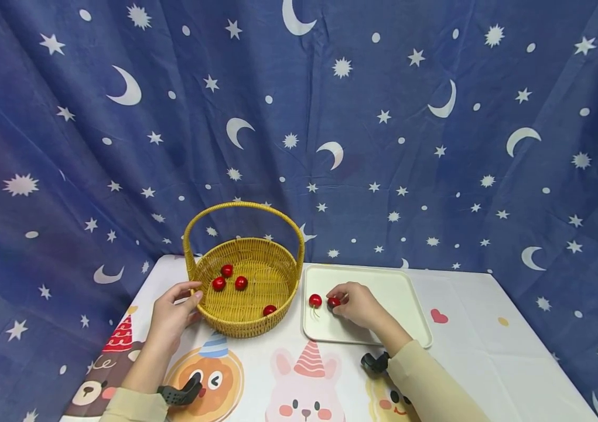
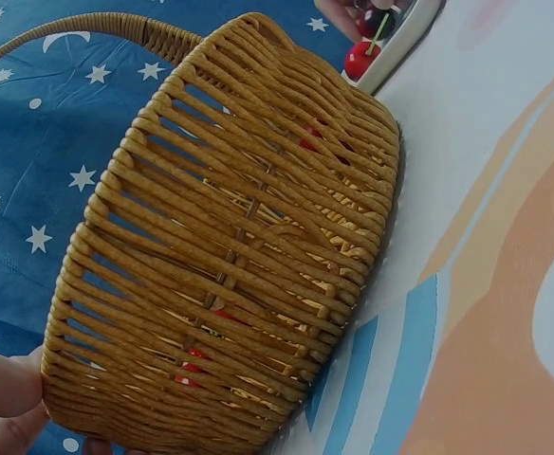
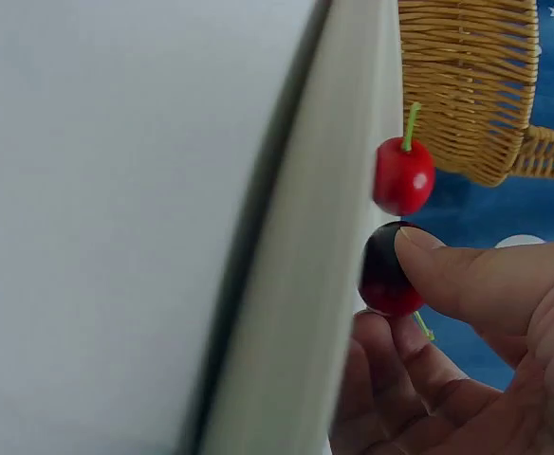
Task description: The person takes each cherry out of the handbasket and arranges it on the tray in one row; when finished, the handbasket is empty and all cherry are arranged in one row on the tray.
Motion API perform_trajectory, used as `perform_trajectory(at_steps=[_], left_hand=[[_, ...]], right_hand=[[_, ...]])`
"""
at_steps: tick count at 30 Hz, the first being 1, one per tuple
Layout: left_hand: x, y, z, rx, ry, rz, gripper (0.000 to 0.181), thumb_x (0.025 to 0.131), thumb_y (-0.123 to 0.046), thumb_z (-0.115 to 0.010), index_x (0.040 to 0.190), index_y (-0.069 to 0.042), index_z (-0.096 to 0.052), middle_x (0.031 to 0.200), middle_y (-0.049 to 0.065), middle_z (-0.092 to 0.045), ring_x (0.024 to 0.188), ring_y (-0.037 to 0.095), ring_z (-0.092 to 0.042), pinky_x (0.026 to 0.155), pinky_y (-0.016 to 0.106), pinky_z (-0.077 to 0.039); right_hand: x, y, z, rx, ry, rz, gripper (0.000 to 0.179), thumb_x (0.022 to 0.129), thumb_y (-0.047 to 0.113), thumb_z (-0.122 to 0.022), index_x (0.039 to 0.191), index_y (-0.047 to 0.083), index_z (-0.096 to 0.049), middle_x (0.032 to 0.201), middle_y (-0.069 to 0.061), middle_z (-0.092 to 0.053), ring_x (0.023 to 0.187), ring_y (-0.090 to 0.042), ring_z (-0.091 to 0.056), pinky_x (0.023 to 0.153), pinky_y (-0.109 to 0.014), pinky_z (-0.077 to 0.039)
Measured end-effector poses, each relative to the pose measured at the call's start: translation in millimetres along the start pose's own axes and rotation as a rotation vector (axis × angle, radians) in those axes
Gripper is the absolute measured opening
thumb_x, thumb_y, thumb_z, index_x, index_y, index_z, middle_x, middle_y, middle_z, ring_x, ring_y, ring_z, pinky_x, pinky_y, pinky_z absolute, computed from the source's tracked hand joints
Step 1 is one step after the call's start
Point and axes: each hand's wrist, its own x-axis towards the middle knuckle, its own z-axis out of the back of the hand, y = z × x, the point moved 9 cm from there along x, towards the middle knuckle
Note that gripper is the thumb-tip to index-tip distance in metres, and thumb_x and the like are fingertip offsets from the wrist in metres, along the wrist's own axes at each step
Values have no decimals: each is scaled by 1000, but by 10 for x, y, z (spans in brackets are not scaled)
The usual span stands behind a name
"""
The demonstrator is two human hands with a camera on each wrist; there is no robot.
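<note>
I am pinching a dark cherry (image 1: 333, 303) in my right hand (image 1: 358, 303) at the left side of the tray (image 1: 390, 287), just beside a red cherry (image 1: 315, 300), while my left hand (image 1: 168, 313) is holding the rim of the basket (image 1: 241, 329). I am taking this for the picking-up step; the next move is probably calling for a steady lift clear of the red cherry.

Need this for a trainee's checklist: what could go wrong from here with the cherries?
The dark red cherry is round and pinched by the fingers of the right hand, so it might slip and roll. 
The bright red cherry sits close beside it on the tray and could get knocked. 
The left hand touches the wicker basket's edge; a tug could set the loose cherries inside rolling.
</note>
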Motion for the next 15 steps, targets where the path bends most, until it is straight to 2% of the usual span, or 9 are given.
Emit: perform_trajectory(at_steps=[6, 15], left_hand=[[-12, 9, -1, 4, 0, 7, 41, 109, -17, -64, 148, -6, -59, 138, 13, -47, 103, 16, -65, 82, 27, -64], [11, 8, 10, 9, -3, -1, 41, 109, -17, -64, 149, -6, -59, 139, 14, -48, 106, 18, -65, 84, 27, -65]], right_hand=[[17, -30, -46, -24, -8, 14, 33, 79, -3, -89, 104, 19, -83, 95, 2, -70, 88, -15, -64, 82, -37, -55], [17, 36, 8, -46, -6, 22, 38, 81, -1, -88, 114, 18, -82, 100, -2, -69, 88, -15, -64, 74, -31, -55]])
